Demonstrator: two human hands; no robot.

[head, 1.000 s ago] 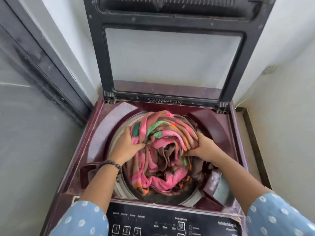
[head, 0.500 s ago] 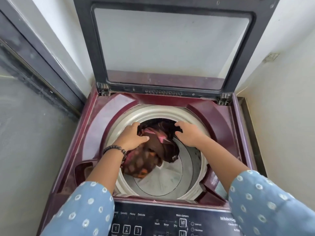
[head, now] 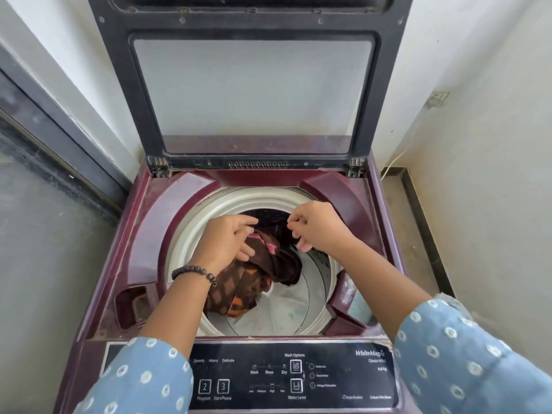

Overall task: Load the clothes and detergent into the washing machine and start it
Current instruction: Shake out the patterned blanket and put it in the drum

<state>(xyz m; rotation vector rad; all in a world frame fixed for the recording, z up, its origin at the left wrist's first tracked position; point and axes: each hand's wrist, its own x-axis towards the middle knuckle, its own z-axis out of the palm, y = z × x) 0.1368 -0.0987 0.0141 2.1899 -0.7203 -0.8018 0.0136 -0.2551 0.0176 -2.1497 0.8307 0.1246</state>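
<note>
A maroon top-loading washing machine stands with its lid raised upright. Inside the white-rimmed drum lies a bundle of brown, pink and orange clothes, slumped toward the left side. My left hand, with a bead bracelet on the wrist, hovers above the bundle with fingers spread and holds nothing. My right hand is over the drum's far right part, fingers loosely curled and apart, empty. No detergent is in view.
The black control panel with program, start/pause and water level buttons runs along the front edge. A grey glass door is on the left, white walls behind and right, and a strip of floor beside the machine.
The clothes went from held high at the drum's mouth down into the drum. Both hands have let go of them and lifted back up to rim height.
</note>
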